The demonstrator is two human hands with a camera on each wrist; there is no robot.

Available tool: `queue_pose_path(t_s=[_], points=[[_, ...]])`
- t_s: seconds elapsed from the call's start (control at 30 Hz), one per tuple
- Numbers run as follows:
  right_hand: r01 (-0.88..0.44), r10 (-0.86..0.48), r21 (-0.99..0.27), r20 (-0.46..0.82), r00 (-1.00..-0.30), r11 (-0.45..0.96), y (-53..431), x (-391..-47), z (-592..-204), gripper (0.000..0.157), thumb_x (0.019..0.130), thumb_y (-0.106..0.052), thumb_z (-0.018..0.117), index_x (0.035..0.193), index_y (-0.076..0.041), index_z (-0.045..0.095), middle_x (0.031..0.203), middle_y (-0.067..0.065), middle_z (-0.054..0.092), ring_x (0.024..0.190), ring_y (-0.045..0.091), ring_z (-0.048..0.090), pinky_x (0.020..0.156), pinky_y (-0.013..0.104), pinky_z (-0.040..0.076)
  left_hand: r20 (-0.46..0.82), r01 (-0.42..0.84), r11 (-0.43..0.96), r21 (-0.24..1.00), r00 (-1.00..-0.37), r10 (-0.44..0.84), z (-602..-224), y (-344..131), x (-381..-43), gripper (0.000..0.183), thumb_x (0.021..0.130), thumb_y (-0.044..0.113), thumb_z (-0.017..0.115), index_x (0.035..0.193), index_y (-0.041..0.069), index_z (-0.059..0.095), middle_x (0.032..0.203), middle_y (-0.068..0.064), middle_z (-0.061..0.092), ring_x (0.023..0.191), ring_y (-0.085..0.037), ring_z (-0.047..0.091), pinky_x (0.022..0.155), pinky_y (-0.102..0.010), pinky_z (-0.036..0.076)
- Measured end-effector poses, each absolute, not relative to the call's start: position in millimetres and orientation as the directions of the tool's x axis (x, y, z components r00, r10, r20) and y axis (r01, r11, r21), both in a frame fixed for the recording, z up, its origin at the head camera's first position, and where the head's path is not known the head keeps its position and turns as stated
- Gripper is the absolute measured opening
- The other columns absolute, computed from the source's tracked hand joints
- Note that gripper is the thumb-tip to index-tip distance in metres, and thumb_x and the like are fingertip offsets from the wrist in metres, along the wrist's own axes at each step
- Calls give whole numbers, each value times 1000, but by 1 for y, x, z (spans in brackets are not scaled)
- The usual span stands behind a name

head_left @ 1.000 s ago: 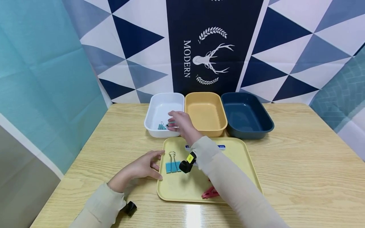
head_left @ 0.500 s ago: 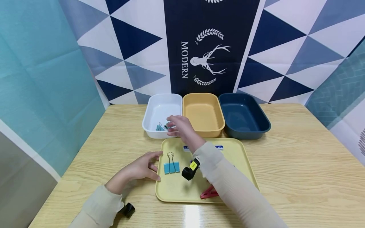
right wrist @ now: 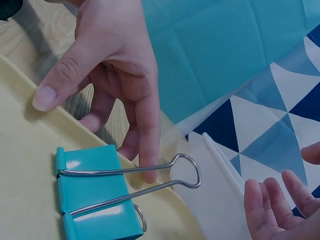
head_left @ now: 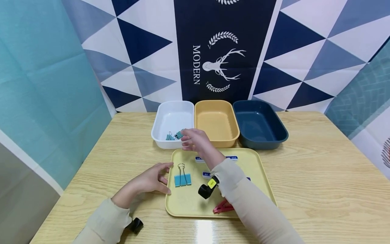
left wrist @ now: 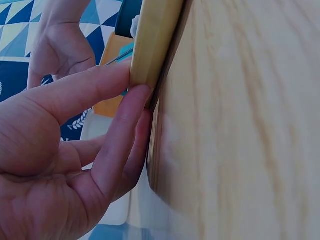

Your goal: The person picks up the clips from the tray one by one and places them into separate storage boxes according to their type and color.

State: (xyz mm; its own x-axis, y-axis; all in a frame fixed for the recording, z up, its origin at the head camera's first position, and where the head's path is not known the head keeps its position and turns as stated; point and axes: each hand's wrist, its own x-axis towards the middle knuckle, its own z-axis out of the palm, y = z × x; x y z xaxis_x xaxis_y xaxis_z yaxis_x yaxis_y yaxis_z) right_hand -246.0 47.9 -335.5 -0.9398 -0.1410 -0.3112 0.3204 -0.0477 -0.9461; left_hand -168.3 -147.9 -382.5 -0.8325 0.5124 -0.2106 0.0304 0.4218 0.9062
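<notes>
My left hand [head_left: 150, 178] holds the left edge of the yellow tray [head_left: 182, 206], thumb on the rim and other fingers at its outer side. A large turquoise binder clip [right wrist: 92, 187] lies on the tray close by, its wire handles pointing to the back. My right hand [head_left: 198, 140] hovers at the near right corner of the white bin [head_left: 154, 127], fingers apart with nothing between them. In that bin sit small teal binder clips [head_left: 170, 137], next to the fingertips. The right forearm hides part of the tray.
A yellow bin [head_left: 216, 123] and a dark blue bin [head_left: 257, 127] stand right of the white one, against the patterned backdrop. On the tray lie white-and-blue bars [head_left: 206, 175] and a red clip-like piece [head_left: 223, 207], partly under the right sleeve.
My right hand has drawn back a little from the white bin toward the tray, baring more of the teal clips. The left hand stays at the tray edge. The head view has shifted slightly.
</notes>
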Motion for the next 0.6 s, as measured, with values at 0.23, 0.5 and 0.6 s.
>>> queue_pose_path(t_s=[0.23, 0.5, 0.6], points=[[319, -162, -947, -311, -936, -26, 52, -240, -339, 34, 87, -21, 63, 115, -1, 58, 108, 17, 57, 92, 29, 60, 70, 30, 54, -224, 21, 431, 902, -831, 509, -384, -148, -169, 90, 67, -1, 81, 142, -3, 30, 125, -22, 38, 91, -22, 58, 71, -29, 52], [313, -167, -950, -305, -938, -19, 55, -235, -346, 33, 88, -20, 61, 113, 1, 59, 100, 14, 58, 95, 33, 59, 69, 30, 54, -216, 29, 427, 904, -831, 512, -383, -148, -169, 91, 67, -2, 81, 142, -3, 29, 124, -22, 39, 91, -22, 58, 71, -30, 52], [325, -172, -945, -314, -934, -40, 55, -234, -347, 31, 87, -19, 61, 111, 2, 60, 98, 13, 58, 93, 34, 59, 68, 30, 54, -217, 30, 433, 901, -833, 509, -383, -147, -169, 91, 67, -2, 81, 142, -4, 29, 124, -22, 39, 90, -22, 58, 71, -31, 52]])
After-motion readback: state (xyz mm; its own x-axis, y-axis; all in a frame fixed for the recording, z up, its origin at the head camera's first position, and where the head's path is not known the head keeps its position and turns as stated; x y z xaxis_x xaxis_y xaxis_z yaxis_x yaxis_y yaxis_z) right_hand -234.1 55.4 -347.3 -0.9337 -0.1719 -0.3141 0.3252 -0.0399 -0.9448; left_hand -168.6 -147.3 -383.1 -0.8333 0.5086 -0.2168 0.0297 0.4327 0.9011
